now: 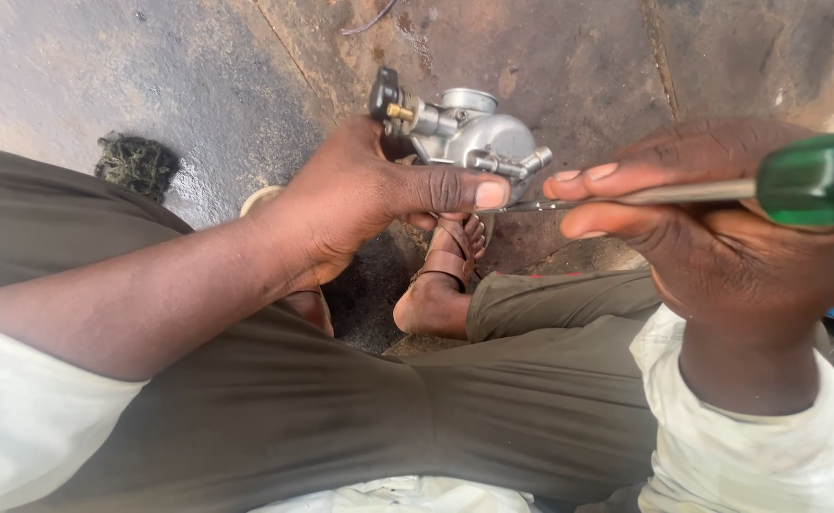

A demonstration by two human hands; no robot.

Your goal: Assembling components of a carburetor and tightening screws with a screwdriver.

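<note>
The left hand [369, 195] is wrapped around the near side of a small silver carburettor [469, 138], holding it up above the ground at the middle of the scene, with the thumb laid out flat toward the right and pressing near the metal body's lower edge. The carburettor's round bowl, a brass fitting and a black knob at its far left stick out beyond the fingers, while the palm hides its near side. The right hand [711, 237] grips a screwdriver [721, 190] with a green translucent handle, fingers closed along the steel shaft just short of the handle; the tip points left and meets the carburettor just beside the left thumb, though the exact contact spot is hidden by the thumb and fingertips. Below the hands, between the olive-trousered knees [360, 408], a foot in a brown sandal [450, 256] rests on the stained, oily concrete floor [199, 76]. A dark clump of tangled fibres [137, 163] lies on the floor to the far left, well apart from the hands. White sleeves [759, 456] cover both forearms near the camera.
</note>
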